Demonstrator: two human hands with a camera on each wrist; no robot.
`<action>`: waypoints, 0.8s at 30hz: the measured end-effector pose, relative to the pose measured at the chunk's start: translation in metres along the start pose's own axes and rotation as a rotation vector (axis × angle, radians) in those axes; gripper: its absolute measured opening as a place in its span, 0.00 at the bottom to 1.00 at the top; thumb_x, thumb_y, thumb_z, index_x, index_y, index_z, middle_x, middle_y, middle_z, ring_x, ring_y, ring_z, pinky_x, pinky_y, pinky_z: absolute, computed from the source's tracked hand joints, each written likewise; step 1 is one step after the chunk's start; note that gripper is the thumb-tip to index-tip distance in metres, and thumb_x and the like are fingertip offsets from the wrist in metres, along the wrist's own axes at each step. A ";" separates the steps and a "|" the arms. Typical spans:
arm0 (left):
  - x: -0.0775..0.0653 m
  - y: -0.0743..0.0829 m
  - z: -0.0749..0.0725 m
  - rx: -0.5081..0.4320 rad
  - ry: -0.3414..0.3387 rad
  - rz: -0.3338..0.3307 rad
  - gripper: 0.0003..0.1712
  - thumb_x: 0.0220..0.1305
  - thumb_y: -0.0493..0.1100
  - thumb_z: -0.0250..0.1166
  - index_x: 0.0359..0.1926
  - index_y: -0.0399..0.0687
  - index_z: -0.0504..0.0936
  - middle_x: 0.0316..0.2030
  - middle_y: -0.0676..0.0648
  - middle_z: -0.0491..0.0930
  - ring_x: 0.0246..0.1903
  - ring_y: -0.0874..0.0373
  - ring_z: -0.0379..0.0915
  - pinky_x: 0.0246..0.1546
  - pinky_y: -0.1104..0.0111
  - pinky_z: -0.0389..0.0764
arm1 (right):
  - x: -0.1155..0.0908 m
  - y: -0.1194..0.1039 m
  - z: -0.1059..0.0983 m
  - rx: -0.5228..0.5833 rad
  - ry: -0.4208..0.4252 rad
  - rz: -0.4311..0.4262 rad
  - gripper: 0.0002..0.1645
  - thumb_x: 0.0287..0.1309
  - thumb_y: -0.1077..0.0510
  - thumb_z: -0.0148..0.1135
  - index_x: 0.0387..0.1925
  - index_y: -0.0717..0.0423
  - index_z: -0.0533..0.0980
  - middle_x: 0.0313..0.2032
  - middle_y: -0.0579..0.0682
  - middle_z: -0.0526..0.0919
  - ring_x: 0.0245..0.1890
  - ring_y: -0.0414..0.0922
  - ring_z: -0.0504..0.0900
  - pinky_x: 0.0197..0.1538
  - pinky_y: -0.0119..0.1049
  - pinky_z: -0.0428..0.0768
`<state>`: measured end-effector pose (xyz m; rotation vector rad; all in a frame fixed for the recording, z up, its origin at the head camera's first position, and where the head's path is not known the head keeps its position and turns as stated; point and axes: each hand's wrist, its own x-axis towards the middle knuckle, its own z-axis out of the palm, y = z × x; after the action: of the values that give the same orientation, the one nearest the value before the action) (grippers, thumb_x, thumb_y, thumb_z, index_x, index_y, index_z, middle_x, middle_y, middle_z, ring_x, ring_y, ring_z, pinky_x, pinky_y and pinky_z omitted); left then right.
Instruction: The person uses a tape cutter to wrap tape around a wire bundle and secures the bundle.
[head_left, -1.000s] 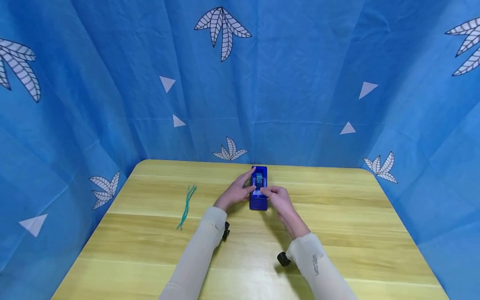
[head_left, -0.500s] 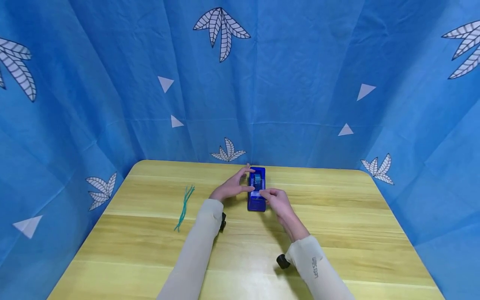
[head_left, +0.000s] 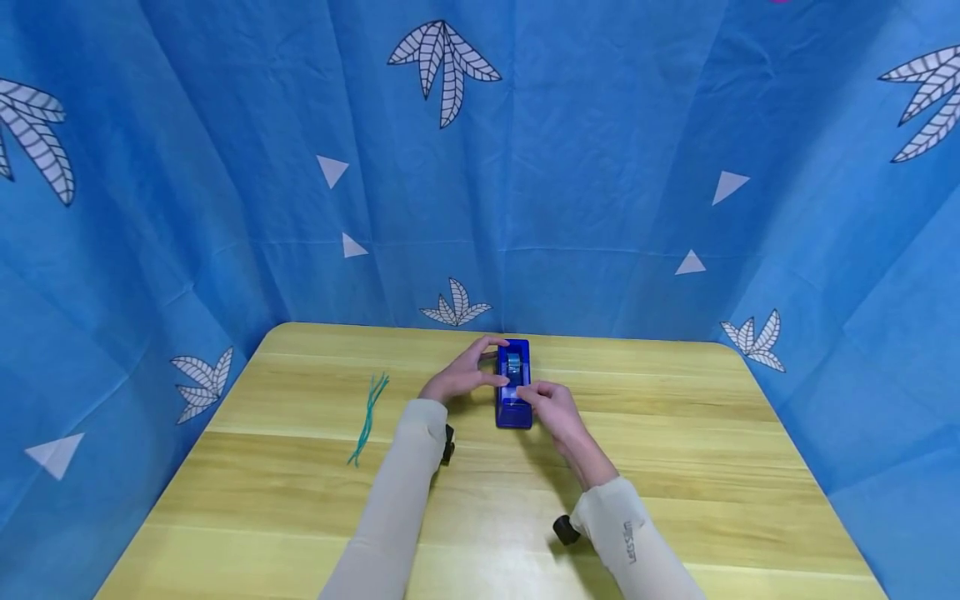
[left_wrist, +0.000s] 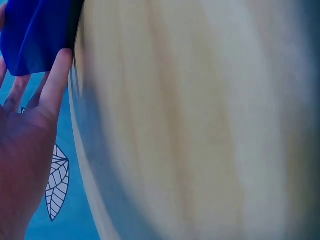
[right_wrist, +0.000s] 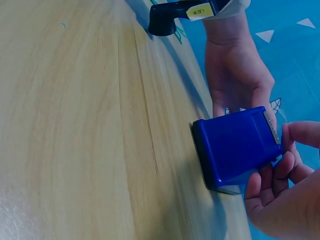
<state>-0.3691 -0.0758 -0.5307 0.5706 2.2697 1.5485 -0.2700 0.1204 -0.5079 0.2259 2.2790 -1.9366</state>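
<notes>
A dark blue tape dispenser [head_left: 514,414] stands near the back edge of the table, a roll of clear tape [head_left: 513,363] in its middle. My left hand [head_left: 463,375] holds its left side, the thumb and fingers spread along it. In the left wrist view, fingertips [left_wrist: 64,56] touch the dispenser's blue body [left_wrist: 37,37]. At the dispenser's near part, my right hand [head_left: 557,408] has thumb and forefinger together. From the right wrist view, these fingers pinch a faint clear strip of tape [right_wrist: 284,116] beside the toothed cutter [right_wrist: 270,127].
A bundle of thin green strings [head_left: 367,421] lies left of the left forearm on the wooden table [head_left: 675,467]. Blue patterned cloth [head_left: 600,167] hangs behind the table and at both sides. Each wrist carries a black camera, the right one [head_left: 566,529] sticking out inward.
My left forefinger has drawn back from the dispenser's top, and the left fingers are spread wider. The right hand stays at the dispenser's near part. The head view has shifted slightly.
</notes>
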 end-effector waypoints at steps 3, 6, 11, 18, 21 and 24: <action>-0.001 -0.002 0.001 -0.019 0.007 0.002 0.41 0.61 0.44 0.75 0.72 0.64 0.66 0.79 0.44 0.56 0.78 0.41 0.54 0.75 0.40 0.60 | -0.001 0.001 0.000 -0.005 -0.001 -0.001 0.16 0.70 0.54 0.63 0.46 0.65 0.84 0.44 0.52 0.85 0.45 0.47 0.77 0.51 0.41 0.76; -0.001 -0.004 0.001 -0.045 0.006 0.008 0.42 0.63 0.44 0.75 0.73 0.64 0.66 0.79 0.44 0.56 0.78 0.40 0.53 0.74 0.41 0.62 | -0.002 0.001 0.001 -0.003 0.000 -0.005 0.17 0.70 0.54 0.63 0.47 0.66 0.83 0.45 0.53 0.85 0.46 0.47 0.77 0.51 0.41 0.76; -0.001 -0.005 0.003 -0.089 -0.004 0.022 0.42 0.65 0.42 0.73 0.75 0.60 0.64 0.79 0.43 0.55 0.79 0.40 0.51 0.72 0.43 0.67 | -0.004 0.001 0.001 0.011 0.010 0.000 0.17 0.71 0.55 0.63 0.48 0.67 0.83 0.46 0.54 0.85 0.47 0.48 0.77 0.52 0.41 0.76; -0.005 0.002 0.007 -0.090 0.005 0.015 0.41 0.67 0.38 0.70 0.76 0.59 0.62 0.80 0.42 0.55 0.80 0.41 0.49 0.72 0.45 0.68 | -0.008 -0.001 0.001 -0.007 0.015 0.006 0.19 0.71 0.54 0.62 0.49 0.67 0.82 0.51 0.57 0.83 0.51 0.50 0.75 0.52 0.41 0.74; -0.007 0.004 0.007 -0.101 0.008 0.007 0.40 0.67 0.37 0.69 0.75 0.59 0.63 0.80 0.42 0.55 0.80 0.42 0.49 0.73 0.46 0.68 | -0.011 -0.001 0.001 -0.007 0.017 0.014 0.18 0.71 0.54 0.62 0.49 0.67 0.83 0.52 0.56 0.83 0.51 0.49 0.74 0.53 0.41 0.71; -0.007 0.005 0.008 -0.113 0.004 -0.001 0.40 0.67 0.37 0.69 0.75 0.61 0.63 0.80 0.42 0.55 0.80 0.42 0.48 0.73 0.46 0.67 | -0.014 -0.001 0.002 -0.005 0.012 0.010 0.18 0.70 0.55 0.62 0.49 0.67 0.83 0.51 0.57 0.83 0.52 0.49 0.73 0.56 0.42 0.70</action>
<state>-0.3581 -0.0716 -0.5285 0.5356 2.1678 1.6666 -0.2564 0.1185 -0.5044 0.2484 2.2854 -1.9299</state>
